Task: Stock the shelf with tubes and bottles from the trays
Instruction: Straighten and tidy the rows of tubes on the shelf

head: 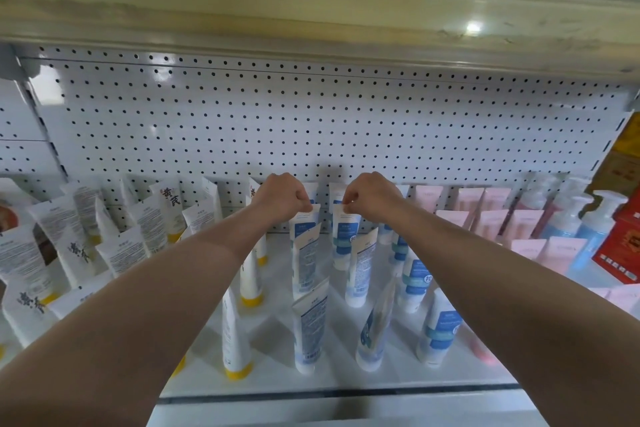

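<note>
Left hand (282, 198) pinches the crimped top of one blue tube (304, 229), right hand (372, 198) pinches another (343, 236); both tubes stand deep on the shelf (346, 378). Risk: forearms brushing the front-row tubes (306, 333), toppling them on withdrawal.

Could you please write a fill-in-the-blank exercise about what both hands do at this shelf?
1. The left hand pinches the top of a blue-and-white tube; the right hand pinches ______ one.
2. The white tubes left of the arms have ______ caps.
3. The back wall is white ______ board.
4. The tubes at right are ______.

Answers: another; yellow; perforated; pink
</note>
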